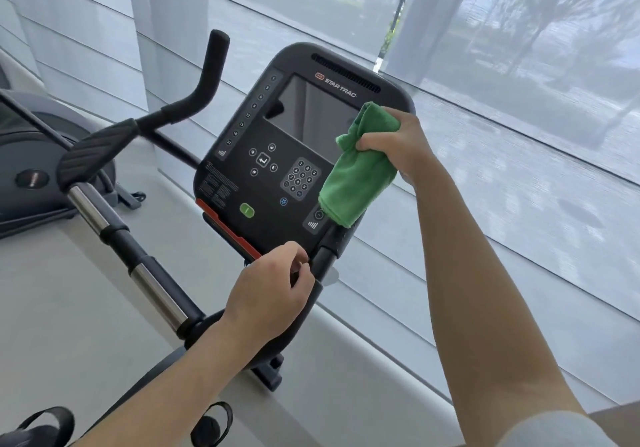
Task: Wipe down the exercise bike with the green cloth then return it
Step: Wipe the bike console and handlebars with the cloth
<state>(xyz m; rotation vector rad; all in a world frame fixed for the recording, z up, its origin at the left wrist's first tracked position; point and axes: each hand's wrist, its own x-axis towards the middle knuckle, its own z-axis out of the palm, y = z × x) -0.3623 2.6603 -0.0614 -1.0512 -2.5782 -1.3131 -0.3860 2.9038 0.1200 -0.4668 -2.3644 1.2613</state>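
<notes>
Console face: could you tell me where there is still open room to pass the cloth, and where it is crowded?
The screen's left and middle are bare, as is the button panel from the arrow keys down to the green button. It is crowded along the right edge, where the right hand holds the cloth, and at the bottom corner by the left hand.

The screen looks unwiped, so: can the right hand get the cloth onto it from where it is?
Probably yes. The right hand grips the cloth at the console's right edge, beside the screen. Nothing lies between them, and the left hand sits lower, below the console.
</notes>
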